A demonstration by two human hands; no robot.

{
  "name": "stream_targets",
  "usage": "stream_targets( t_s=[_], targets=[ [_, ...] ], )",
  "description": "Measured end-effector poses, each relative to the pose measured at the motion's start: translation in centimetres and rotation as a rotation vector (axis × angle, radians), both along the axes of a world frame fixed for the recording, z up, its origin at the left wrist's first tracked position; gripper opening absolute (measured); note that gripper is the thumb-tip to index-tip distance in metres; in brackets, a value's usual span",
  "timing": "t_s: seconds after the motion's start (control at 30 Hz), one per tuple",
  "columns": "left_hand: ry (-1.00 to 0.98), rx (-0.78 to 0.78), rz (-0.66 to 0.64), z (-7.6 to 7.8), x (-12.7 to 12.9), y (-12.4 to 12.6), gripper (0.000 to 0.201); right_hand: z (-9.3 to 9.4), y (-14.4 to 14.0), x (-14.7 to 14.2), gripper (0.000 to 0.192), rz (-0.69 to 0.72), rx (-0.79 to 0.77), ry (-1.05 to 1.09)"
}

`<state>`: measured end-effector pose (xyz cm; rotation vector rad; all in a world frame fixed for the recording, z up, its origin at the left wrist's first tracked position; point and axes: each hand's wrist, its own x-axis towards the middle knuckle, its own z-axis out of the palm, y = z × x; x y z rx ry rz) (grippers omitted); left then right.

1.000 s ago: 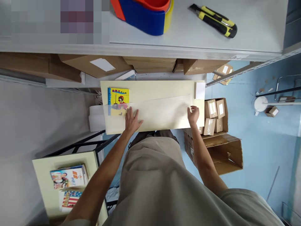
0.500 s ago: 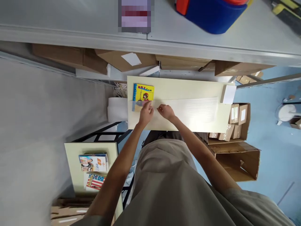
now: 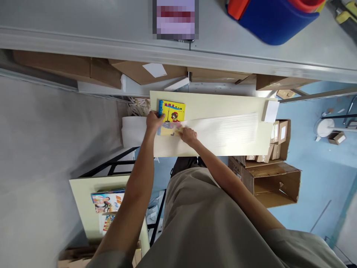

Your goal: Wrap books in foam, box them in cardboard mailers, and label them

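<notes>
A yellow picture book (image 3: 174, 108) with a blue spine lies near the left end of the cream board (image 3: 223, 102). A long translucent plastic film (image 3: 214, 130) stretches along the board, and its left end covers the lower part of the book. At the book's left edge is my left hand (image 3: 154, 121), closed around that edge with the thumb toward the cover. My right hand (image 3: 189, 136) is closed over the film by the book's lower right side, its fingertips pinched together. What lies under those fingertips is partly hidden.
A white card stack (image 3: 270, 111) sits at the board's right end. Beside the board's left end is a white roll (image 3: 134, 132). Open cardboard boxes (image 3: 276, 186) stand at right. More books (image 3: 107, 201) lie on a lower board at left. A grey shelf (image 3: 111, 33) crosses the front.
My left hand has moved left from the film over the book to the book's left edge. My right hand has shifted slightly left and down, onto the film by the book.
</notes>
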<state>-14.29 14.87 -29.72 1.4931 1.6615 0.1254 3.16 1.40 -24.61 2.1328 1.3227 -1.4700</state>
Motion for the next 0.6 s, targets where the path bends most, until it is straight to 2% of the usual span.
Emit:
stream_targets(
  t_s=[0.13, 0.2, 0.27, 0.33, 0.43, 0.5, 0.6],
  targets=[
    [-0.128, -0.107, 0.053, 0.6, -0.3, 1.4, 0.028, -0.4, -0.8, 0.5, 0.047, 0.012, 0.033, 0.008],
    [-0.154, -0.053, 0.039, 1.4, -0.2, 1.7, 0.027, -0.4, -2.0, 1.6, 0.044, 0.019, 0.088, 0.05],
    [-0.13, 0.066, 0.021, 2.5, 0.4, 1.7, 0.025, -0.4, -3.7, 3.3, 0.037, -0.008, 0.166, 0.089],
    [-0.102, 0.204, -0.018, 4.1, 1.5, 1.4, 0.023, -0.4, -5.8, 5.7, 0.034, -0.07, 0.259, 0.097],
    [-0.089, 0.406, -0.102, 6.9, 3.9, 0.4, 0.02, -0.8, -9.3, 10.2, 0.042, -0.164, 0.387, 0.058],
    [-0.1, 0.511, -0.166, 9.0, 6.1, -0.9, 0.021, -1.3, -11.6, 13.2, 0.047, -0.165, 0.479, 0.005],
    [-0.148, 0.601, -0.256, 12.1, 10.1, -3.7, 0.025, -1.8, -14.9, 17.2, 0.054, -0.095, 0.568, -0.076]
  ],
)
